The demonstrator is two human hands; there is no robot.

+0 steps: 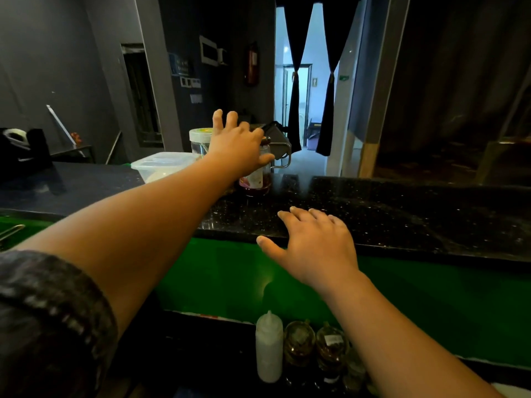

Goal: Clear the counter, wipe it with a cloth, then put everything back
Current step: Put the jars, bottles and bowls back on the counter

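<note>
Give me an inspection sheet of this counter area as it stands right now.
Surface: black speckled counter, glossy.
Job's things: jar, lidded canister and plastic tub stand together on the counter; no cloth seen.
Clutter: squeeze bottle and two sauce bottles below the counter.
Hands: left hand spread over the jar's top; right hand flat on the counter edge.
Cables: nothing seen.
Surroundings: curtained doorway, dark walls.

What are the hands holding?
The left hand is on the jar near its lid, grip unclear. The right hand holds nothing, flat on the counter.
</note>
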